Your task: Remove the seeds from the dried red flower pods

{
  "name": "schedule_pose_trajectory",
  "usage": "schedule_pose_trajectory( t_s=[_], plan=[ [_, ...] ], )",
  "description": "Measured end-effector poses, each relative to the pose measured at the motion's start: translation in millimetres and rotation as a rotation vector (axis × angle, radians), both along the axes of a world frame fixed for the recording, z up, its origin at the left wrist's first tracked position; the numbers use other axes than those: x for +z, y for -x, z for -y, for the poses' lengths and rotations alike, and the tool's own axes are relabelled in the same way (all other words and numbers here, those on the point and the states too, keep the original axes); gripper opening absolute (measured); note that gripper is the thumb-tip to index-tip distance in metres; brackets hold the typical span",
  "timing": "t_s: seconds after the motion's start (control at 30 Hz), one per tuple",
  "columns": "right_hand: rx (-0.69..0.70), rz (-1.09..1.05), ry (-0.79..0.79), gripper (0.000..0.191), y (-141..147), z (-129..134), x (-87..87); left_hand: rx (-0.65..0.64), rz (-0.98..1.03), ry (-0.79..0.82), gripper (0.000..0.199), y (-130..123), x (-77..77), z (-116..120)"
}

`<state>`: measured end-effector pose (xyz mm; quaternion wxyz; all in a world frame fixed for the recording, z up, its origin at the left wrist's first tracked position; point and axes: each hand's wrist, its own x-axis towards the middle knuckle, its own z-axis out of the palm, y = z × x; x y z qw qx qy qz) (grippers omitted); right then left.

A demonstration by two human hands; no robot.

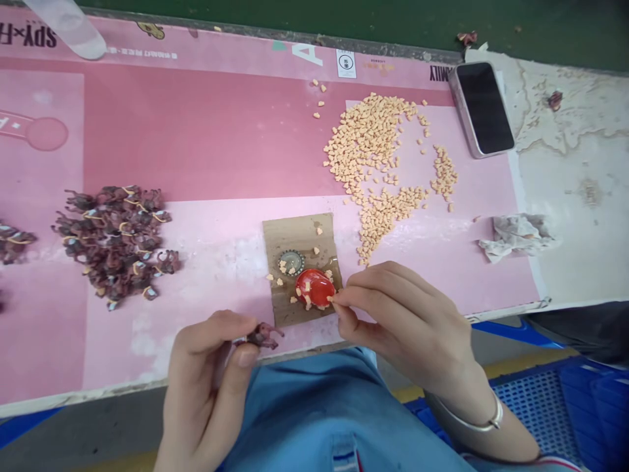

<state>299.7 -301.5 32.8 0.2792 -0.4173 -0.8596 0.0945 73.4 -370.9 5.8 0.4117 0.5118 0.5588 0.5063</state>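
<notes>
My left hand pinches a small dark brown figurine between thumb and forefinger, near the table's front edge. My right hand has its thumb and fingertips closed on a tiny pale-yellow piece at the right rim of a shallow red dish. The dish lies on a brown cardboard square, with several yellow pieces in and around it. Beside it, an upturned bottle cap also holds some yellow pieces. My left hand is apart from the dish.
Brown figurines with yellow bands lie in a pile to the left. Loose yellow pieces spread behind my right hand. A phone and crumpled tissue lie to the right. A translucent container stands at the far left.
</notes>
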Motion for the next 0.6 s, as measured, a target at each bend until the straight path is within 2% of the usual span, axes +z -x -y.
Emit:
schedule_pose_trajectory(
  t_s=[0.1,0.27,0.33,0.47,0.6],
  plan=[
    [-0.01,-0.038,0.013,0.023,-0.6,-0.4,2.7,-0.059,0.16,0.045,0.024,-5.4,5.0,-2.0],
    [-0.065,-0.16,0.097,0.022,-1.0,-2.2,10.0,-0.164,0.392,0.178,0.023,-15.5,14.8,-8.4],
    [-0.096,-0.204,0.129,0.02,-1.4,-3.1,9.6,-0.127,0.429,0.258,0.018,-22.3,21.6,-9.6],
    [-0.097,-0.199,0.148,0.018,-3.2,-4.8,4.6,0.04,0.51,0.422,0.012,-37.2,39.4,-10.9],
    [-0.102,-0.182,0.108,0.02,-3.7,-4.0,6.4,0.051,0.574,0.456,0.012,-41.2,44.9,-12.1]
  ],
)
